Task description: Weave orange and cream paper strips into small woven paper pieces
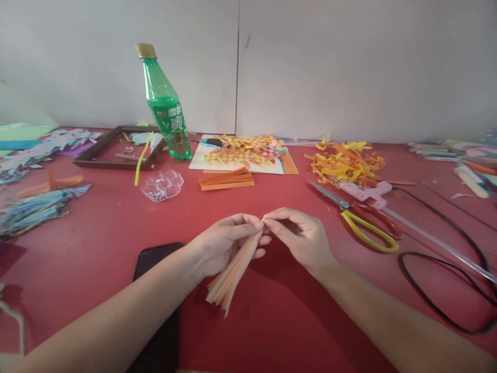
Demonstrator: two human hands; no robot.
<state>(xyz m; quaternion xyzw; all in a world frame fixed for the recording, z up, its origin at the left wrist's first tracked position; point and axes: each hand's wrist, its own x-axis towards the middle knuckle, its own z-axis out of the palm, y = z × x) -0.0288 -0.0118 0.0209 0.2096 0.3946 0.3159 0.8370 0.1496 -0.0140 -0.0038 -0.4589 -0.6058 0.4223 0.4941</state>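
Observation:
My left hand [223,246] and my right hand [301,235] meet over the red table [116,243], near its front middle. Both pinch the top end of a bundle of pale orange paper strips [233,274], which fans down and to the left below my left palm. Fingers of both hands are closed on the bundle's tip. A black phone [157,259] lies under my left forearm.
A green soda bottle [165,106] stands at the back beside a wooden frame [112,150]. Orange strips [227,180], a woven paper sheet [244,153], a heap of orange-yellow scraps [345,160], scissors [359,217], a glue gun [367,190] and its black cable [446,290] lie around.

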